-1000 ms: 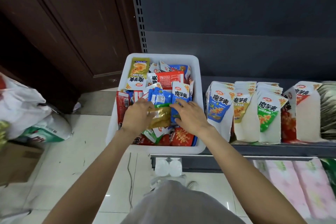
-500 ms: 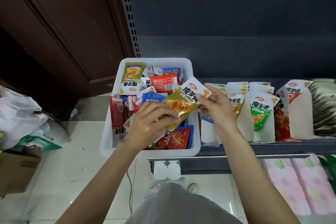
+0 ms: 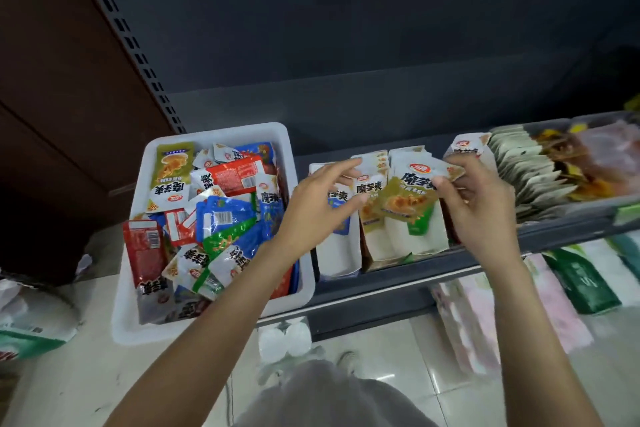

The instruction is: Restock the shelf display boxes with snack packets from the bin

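The white bin point(image 3: 136, 291) sits on the left end of the shelf, full of mixed snack packets point(image 3: 221, 215). To its right stand several white display boxes point(image 3: 420, 239) of the same snacks. My right hand point(image 3: 478, 208) pinches the upper right corner of an olive-yellow snack packet point(image 3: 407, 199), held over the middle boxes. My left hand point(image 3: 317, 204) reaches over the left boxes with fingers spread; its fingertips touch the top of the packets there, and it holds nothing.
A grey tray point(image 3: 571, 208) of pale packets fills the shelf to the right. The shelf's dark front edge point(image 3: 381, 291) runs below the boxes. Pink and green packs point(image 3: 554, 302) lie on the lower shelf. Plastic bags point(image 3: 31, 322) sit on the floor at left, beside a brown door point(image 3: 52, 80).
Both hands moved right from the bin to the display boxes. The right hand carried the olive-yellow packet along; the left hand let go of it and spread its fingers.
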A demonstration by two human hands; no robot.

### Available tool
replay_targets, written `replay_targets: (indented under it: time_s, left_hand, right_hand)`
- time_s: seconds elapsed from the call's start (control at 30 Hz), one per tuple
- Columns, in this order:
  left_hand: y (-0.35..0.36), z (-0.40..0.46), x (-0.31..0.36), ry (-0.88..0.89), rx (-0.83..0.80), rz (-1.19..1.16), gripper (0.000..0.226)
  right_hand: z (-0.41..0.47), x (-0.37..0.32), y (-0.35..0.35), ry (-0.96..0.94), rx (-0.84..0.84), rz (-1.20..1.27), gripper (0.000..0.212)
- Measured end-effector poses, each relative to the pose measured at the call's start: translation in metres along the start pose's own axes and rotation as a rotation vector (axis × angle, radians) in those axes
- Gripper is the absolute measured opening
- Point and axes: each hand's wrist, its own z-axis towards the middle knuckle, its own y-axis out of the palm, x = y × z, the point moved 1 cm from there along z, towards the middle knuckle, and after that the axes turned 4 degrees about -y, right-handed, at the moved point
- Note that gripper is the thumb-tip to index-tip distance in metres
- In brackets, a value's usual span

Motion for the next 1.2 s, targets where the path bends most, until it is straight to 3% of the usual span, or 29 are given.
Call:
replay_targets:
  time_s: [0.2,0.3,0.4,0.57,0.67,0.8,0.93,1.03,1.2]
  left_hand:
    - [0.025,0.023,-0.001,0.008,0.017,0.073,0.036]
    - [0.03,0.029,-0.009,0.087,0.097,0.317,0.017]
    - [0.037,0.035,-0.02,0.196,0.112,0.633,0.013]
    - [0.045,0.047,-0.027,0.232,0.109,0.827,0.013]
    - [0.041,0.047,-0.022,0.227,0.18,0.788,0.017]
    - [0.018,0.02,-0.016,0.224,0.39,0.592,0.022]
    - [-0.025,-0.027,-0.027,0.076,0.528,0.409,0.023]
    - [-0.057,-0.059,-0.064,-0.164,0.402,0.5,0.017]
    - [-0.077,-0.09,-0.115,-0.388,0.047,0.7,0.043]
  right_hand:
    - [0.002,0.011,0.03,-0.12,-0.107,-0.144,0.018]
    - [0.005,0.016,0.049,-0.108,-0.178,-0.182,0.02]
    - [0.012,0.027,0.065,-0.056,-0.242,-0.237,0.021]
    - [0.022,0.039,0.081,-0.051,-0.317,-0.434,0.029]
    - [0.022,0.038,0.082,-0.049,-0.21,-0.408,0.024]
    - [0.009,0.025,0.069,-0.081,0.027,-0.225,0.019]
    - [-0.012,-0.005,0.069,-0.138,-0.032,-0.009,0.016]
    - [-0.022,-0.032,0.092,-0.244,-0.22,0.023,0.016]
    - [-0.031,-0.065,0.154,-0.384,-0.53,-0.12,0.015]
